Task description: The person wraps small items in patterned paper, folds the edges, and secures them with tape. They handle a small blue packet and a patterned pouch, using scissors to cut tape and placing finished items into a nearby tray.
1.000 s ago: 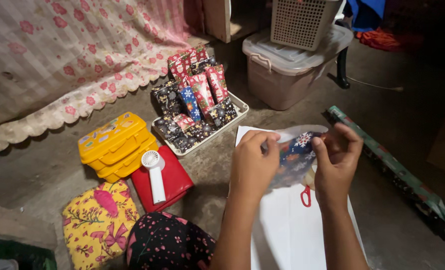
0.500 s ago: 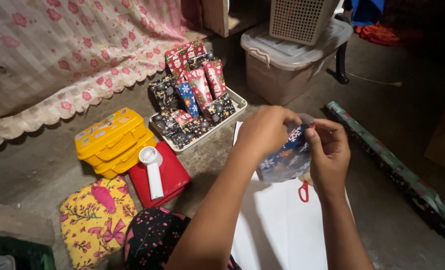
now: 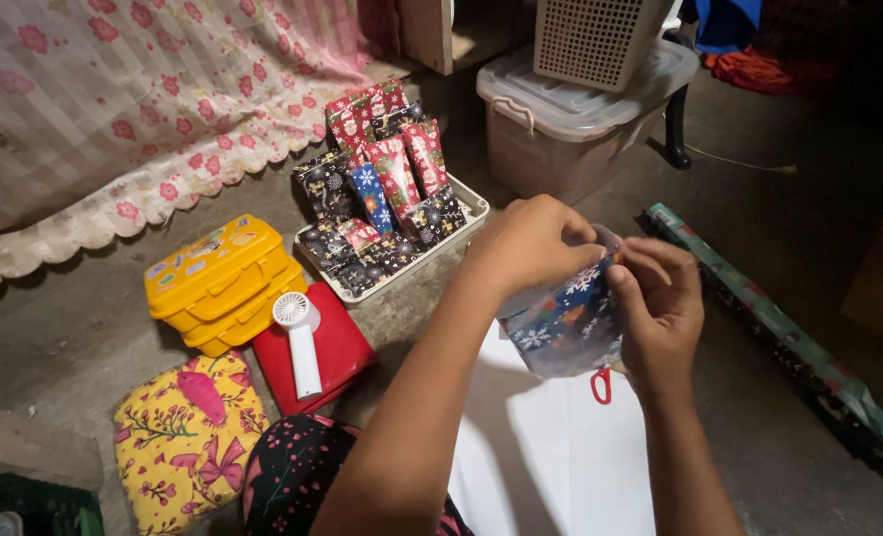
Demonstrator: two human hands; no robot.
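Parcel: the blue snowflake-paper parcel (image 3: 566, 323) sits above the white sheet (image 3: 551, 447) on the floor, partly wrapped.
Hands: your left hand (image 3: 531, 243) and right hand (image 3: 660, 308) pinch its top flap.
Done: wrapped parcels (image 3: 382, 194) fill the tray (image 3: 476, 210).

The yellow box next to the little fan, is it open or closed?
Closed. The yellow box lies on the floor with its lid down flat on the base, no gap showing, beside the white fan on the red case.

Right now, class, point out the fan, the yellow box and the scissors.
fan (image 3: 295, 314): head view, on its round white head.
yellow box (image 3: 213, 274): head view, on its lid.
scissors (image 3: 597, 386): head view, on the red handle loop.
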